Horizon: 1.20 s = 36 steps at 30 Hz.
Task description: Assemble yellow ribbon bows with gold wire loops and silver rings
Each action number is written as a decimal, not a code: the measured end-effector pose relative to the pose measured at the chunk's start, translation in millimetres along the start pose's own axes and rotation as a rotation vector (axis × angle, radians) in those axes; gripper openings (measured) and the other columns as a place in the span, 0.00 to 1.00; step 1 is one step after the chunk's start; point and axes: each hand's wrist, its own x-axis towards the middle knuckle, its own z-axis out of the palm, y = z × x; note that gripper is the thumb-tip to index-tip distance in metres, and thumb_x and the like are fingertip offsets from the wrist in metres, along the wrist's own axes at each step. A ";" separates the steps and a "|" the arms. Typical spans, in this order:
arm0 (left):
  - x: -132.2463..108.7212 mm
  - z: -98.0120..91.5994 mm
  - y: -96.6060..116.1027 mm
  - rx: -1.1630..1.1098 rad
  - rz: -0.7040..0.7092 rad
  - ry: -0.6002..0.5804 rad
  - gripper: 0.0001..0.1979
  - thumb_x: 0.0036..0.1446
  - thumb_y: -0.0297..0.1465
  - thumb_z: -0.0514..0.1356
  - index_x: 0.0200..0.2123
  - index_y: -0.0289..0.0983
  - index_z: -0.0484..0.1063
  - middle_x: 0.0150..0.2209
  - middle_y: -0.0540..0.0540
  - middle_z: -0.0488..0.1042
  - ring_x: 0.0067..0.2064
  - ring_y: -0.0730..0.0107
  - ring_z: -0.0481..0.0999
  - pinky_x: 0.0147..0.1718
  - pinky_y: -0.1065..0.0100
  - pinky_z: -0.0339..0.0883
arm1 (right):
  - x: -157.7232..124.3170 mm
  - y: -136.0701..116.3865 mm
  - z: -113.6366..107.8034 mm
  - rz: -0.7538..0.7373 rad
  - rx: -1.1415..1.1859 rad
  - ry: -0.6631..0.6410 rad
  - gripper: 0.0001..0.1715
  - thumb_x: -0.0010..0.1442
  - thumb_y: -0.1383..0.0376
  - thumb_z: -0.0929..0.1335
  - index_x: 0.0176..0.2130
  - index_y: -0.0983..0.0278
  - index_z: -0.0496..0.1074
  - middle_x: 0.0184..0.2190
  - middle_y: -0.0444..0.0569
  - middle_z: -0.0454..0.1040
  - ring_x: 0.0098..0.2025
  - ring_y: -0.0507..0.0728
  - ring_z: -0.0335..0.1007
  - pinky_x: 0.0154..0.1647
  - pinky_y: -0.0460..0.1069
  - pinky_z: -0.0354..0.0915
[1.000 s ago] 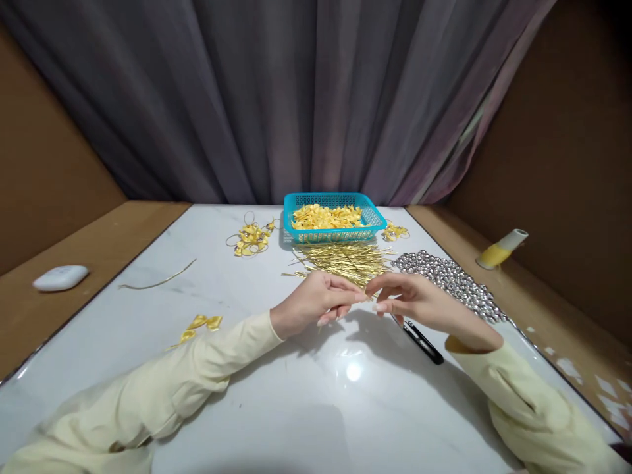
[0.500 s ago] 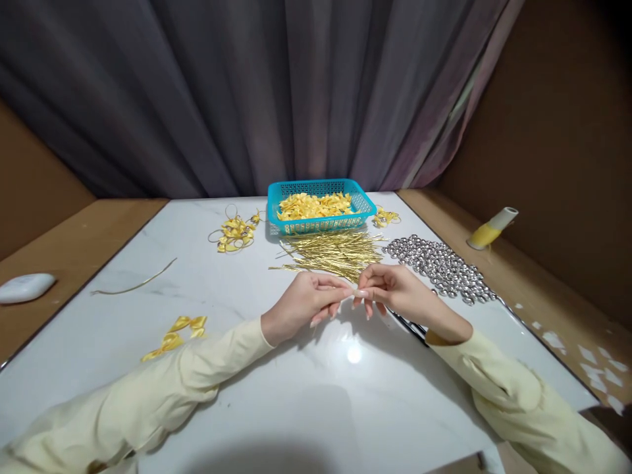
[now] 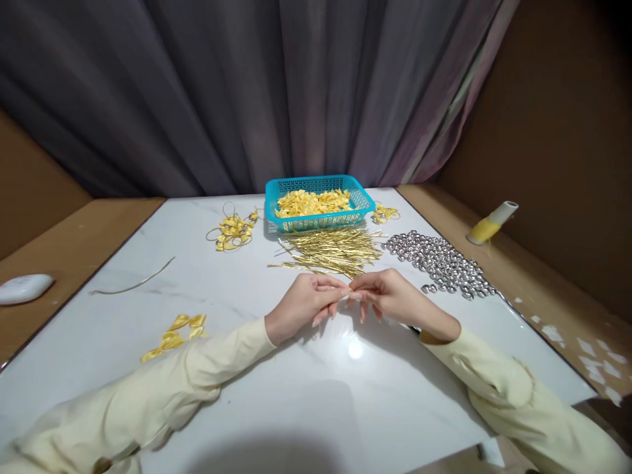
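Your left hand [image 3: 302, 304] and right hand [image 3: 392, 297] meet at the tips, the thumb and forefinger of each together in a pinch. Whatever they work on is right where those tips meet, too small and too covered to tell, nor can I tell how hard either pinch presses. For work this fine, hold with the very ends of the fingers, let the left pinch be the steady one, and give the right the small movements. A light squeeze probably serves best, as anything so small could slip or bend. Tuck the spare fingers below, so they don't block your sight. Mind the wires [image 3: 336, 250] just beyond your fingertips and the beads [image 3: 444, 262] to their right: a wide swing might scatter them. The basket [image 3: 270, 204] is farther beyond, the bows [image 3: 172, 340] well to the left of your fingers
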 end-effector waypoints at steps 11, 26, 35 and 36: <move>-0.9 3.8 -9.1 0.087 0.031 0.012 0.12 0.52 0.37 0.58 0.33 0.33 0.71 0.15 0.54 0.67 0.12 0.84 0.56 0.12 0.79 0.49 | -1.4 2.9 0.6 0.066 -0.086 0.025 0.12 0.55 0.64 0.64 0.27 0.69 0.72 0.15 0.46 0.71 0.11 0.46 0.58 0.12 0.41 0.54; 0.0 7.1 -18.2 0.083 0.094 0.021 0.14 0.55 0.40 0.55 0.33 0.32 0.69 0.15 0.54 0.65 0.11 0.83 0.57 0.12 0.77 0.51 | -2.6 -2.6 1.0 0.068 -0.074 0.008 0.10 0.52 0.68 0.64 0.23 0.68 0.71 0.14 0.45 0.71 0.13 0.47 0.61 0.12 0.41 0.55; -1.1 7.0 -15.7 0.097 0.121 0.080 0.12 0.55 0.38 0.55 0.31 0.33 0.68 0.15 0.55 0.65 0.11 0.83 0.57 0.12 0.78 0.52 | -0.1 5.3 -3.1 0.076 -0.036 0.007 0.12 0.54 0.63 0.64 0.24 0.68 0.69 0.18 0.47 0.72 0.15 0.48 0.64 0.12 0.41 0.57; -0.9 6.8 -16.1 0.099 0.121 0.083 0.12 0.55 0.38 0.55 0.31 0.33 0.69 0.15 0.55 0.65 0.11 0.83 0.57 0.13 0.78 0.52 | 0.1 6.7 -4.3 0.087 -0.043 0.007 0.13 0.55 0.62 0.64 0.25 0.68 0.69 0.19 0.48 0.73 0.16 0.48 0.65 0.11 0.41 0.57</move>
